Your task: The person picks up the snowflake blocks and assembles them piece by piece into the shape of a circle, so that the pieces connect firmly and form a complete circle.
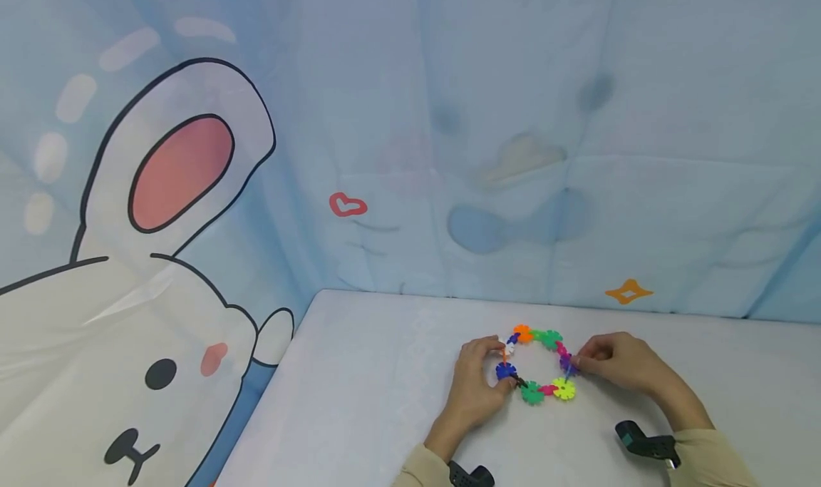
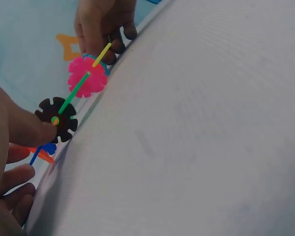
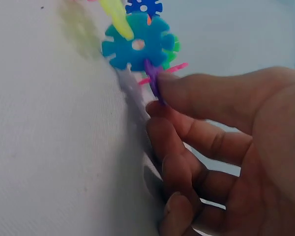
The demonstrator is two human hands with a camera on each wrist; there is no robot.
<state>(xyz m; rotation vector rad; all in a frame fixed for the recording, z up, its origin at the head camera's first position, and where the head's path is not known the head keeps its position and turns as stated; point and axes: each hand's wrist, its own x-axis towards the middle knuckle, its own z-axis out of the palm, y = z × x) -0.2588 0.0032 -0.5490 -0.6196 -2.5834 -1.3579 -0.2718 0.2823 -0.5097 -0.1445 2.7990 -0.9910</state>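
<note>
A ring of notched plastic snowflake discs [image 1: 532,393] in several colours, slotted edge to edge, is held at its two sides by both hands. My left hand [image 1: 473,383] grips the left side, its thumb on a black disc [image 2: 65,106] and its fingers by the white and orange discs. At the right side my right hand [image 1: 625,361] pinches a purple disc [image 3: 154,81] between thumb and index finger. Beside that purple disc are a teal disc [image 3: 119,53] and a pink disc [image 3: 179,68]. A yellow disc [image 1: 564,389] sits at the ring's near right.
The ring is over a white-covered table [image 1: 359,387]. A light blue printed curtain [image 1: 385,116] hangs behind the table's far edge, and a large printed rabbit [image 1: 179,316] shows on the left. Dark wrist cameras [image 1: 644,444] sit by the beige sleeves.
</note>
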